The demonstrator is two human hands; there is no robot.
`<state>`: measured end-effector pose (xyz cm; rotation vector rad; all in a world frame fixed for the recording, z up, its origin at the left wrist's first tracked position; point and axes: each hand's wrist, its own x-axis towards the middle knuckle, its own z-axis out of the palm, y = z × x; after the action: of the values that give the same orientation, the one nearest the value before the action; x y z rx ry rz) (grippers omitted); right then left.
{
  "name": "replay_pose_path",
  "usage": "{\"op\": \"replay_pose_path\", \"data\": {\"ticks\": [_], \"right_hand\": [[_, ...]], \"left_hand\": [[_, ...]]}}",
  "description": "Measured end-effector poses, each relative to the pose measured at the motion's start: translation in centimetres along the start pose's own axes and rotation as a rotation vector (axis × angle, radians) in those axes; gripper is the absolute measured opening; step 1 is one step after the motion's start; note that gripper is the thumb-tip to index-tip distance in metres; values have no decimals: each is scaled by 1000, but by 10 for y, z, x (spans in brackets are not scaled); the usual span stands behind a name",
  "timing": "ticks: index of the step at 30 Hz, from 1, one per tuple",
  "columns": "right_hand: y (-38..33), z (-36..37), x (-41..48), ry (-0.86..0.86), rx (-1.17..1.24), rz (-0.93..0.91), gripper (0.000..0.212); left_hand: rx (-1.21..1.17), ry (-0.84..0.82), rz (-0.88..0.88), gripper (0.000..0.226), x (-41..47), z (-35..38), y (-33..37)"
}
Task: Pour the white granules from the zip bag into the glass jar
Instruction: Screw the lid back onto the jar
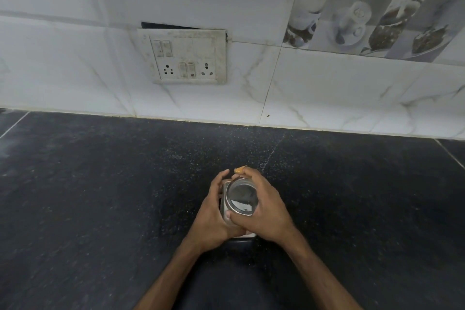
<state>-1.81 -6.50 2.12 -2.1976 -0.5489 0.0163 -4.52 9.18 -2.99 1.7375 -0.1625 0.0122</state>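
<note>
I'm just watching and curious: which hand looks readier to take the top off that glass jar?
The right hand, probably. It lies over the jar's clear lid, fingers around its rim, while the left hand wraps the glass jar at the side, steadying it on the dark countertop.

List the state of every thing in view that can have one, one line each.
Clear glass jar: tilted, gripped by both hands, some white granules inside.
Left hand: closed around the jar's side.
Right hand: closed on the jar's rim.
White wall switchboard: nothing plugged in.
</note>
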Motion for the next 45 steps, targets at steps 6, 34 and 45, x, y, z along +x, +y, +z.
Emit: {"op": "replay_pose_path", "data": {"ticks": [6, 34, 45], "right_hand": [[-5, 19, -9, 212, -3, 36, 74], [51, 44, 130, 588, -138, -78, 64], [53, 43, 148, 593, -171, -41, 67]], "left_hand": [[3, 68, 39, 122, -4, 4, -1], [152, 65, -7, 116, 137, -33, -64], [169, 42, 12, 117, 155, -37, -67]]}}
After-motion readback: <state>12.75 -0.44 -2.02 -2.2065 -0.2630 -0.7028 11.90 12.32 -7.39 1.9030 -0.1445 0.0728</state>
